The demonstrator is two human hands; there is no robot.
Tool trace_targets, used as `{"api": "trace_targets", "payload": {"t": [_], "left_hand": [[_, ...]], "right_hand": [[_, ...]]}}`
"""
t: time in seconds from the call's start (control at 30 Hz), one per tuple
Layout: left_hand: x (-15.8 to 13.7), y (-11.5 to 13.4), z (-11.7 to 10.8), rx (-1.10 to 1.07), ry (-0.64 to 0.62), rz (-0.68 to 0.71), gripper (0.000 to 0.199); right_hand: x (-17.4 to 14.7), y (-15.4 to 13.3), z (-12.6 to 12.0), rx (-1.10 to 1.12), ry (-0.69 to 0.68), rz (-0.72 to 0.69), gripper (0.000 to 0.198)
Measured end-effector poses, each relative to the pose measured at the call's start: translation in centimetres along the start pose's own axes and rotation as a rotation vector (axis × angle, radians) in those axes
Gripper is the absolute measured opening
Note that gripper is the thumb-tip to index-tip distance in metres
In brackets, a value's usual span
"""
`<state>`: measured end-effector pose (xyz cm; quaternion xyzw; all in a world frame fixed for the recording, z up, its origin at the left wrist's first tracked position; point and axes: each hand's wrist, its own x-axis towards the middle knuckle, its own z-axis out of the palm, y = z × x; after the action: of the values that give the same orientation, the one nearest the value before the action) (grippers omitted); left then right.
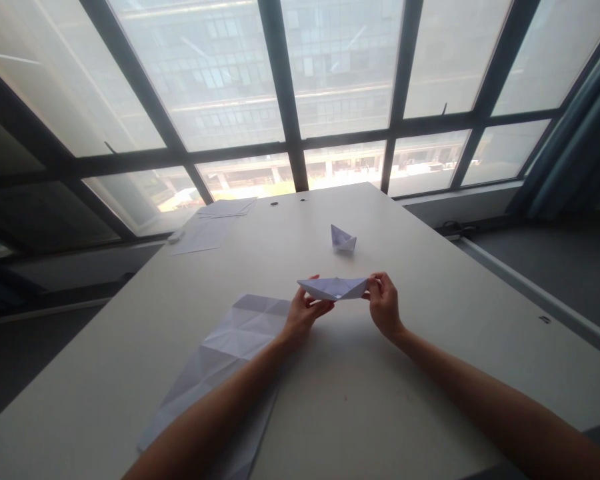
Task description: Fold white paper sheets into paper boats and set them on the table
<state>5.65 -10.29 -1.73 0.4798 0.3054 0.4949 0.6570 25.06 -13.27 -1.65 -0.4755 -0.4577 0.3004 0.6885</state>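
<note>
A white folded paper boat (334, 288) is held level above the table, its long side facing me. My left hand (304, 311) grips it at the left end and underside, with fingertips showing behind and below the paper. At the right end, my right hand (384, 303) pinches the tip between thumb and fingers. Beyond my hands, a second paper boat (343, 239) stands on the table, apart from both hands. Under and beside my left forearm lies a creased sheet of paper (225, 353), partly hidden by the arm.
Several flat white sheets (207, 233) lie at the far left of the white table (430, 393). A small dark mark (544, 320) is near the right edge. Framed windows (240, 73) rise behind the table, with a dark curtain (570, 147) at the right.
</note>
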Motion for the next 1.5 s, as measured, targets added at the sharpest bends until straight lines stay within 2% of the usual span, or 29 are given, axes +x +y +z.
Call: {"api": "trace_targets", "payload": {"t": [0.1,0.17,0.43,0.53,0.6,0.7,0.77,0.87,1.0,1.13,1.27,1.37,1.5], "left_hand": [[0.2,-0.1,-0.2,0.061,-0.026,0.012,0.052],[0.3,-0.2,-0.2,0.076,-0.04,0.023,0.045],[0.0,0.1,0.1,-0.124,-0.085,-0.009,0.071],[0.0,0.6,-0.3,-0.203,-0.077,-0.027,0.066],[0.1,0.7,-0.6,-0.241,-0.052,-0.037,0.055],[0.3,0.6,-0.9,-0.271,-0.021,-0.055,0.042],[0.4,0.4,-1.0,-0.269,-0.009,-0.069,0.039],[0.4,0.1,-0.9,-0.258,-0.02,-0.091,0.039],[0.2,-0.4,-0.7,-0.197,-0.098,-0.143,0.041],[-0.1,-0.5,-0.2,-0.059,-0.175,-0.153,0.046],[-0.4,-0.1,0.4,0.015,-0.192,-0.144,0.034],[-0.5,0.2,0.6,-0.036,-0.174,-0.177,0.032],[-0.5,0.3,0.4,-0.132,-0.031,-0.191,0.032]], "right_hand": [[-0.3,-0.7,0.1,-0.057,-0.037,-0.1,0.025],[-0.4,-1.0,0.1,-0.097,-0.066,-0.164,0.022],[-0.8,-0.8,0.1,-0.165,-0.158,-0.246,0.015],[-0.8,-0.8,0.1,-0.271,-0.236,-0.296,0.015],[-0.8,-0.8,0.1,-0.356,-0.307,-0.303,0.016],[-0.9,-0.6,0.2,-0.471,-0.409,-0.27,0.019],[-1.0,-0.5,0.3,-0.486,-0.459,-0.215,0.019],[-1.1,-0.7,0.4,-0.423,-0.529,-0.118,0.019],[-1.3,-0.8,0.4,-0.334,-0.636,-0.034,0.028],[-1.5,-0.7,0.5,-0.306,-0.62,0.011,0.034],[-1.9,-0.8,0.9,-0.259,-0.62,0.05,0.034],[-2.0,-1.3,1.0,-0.246,-0.669,0.096,0.03],[-1.7,-1.7,0.8,-0.272,-0.757,0.118,0.026]]}}
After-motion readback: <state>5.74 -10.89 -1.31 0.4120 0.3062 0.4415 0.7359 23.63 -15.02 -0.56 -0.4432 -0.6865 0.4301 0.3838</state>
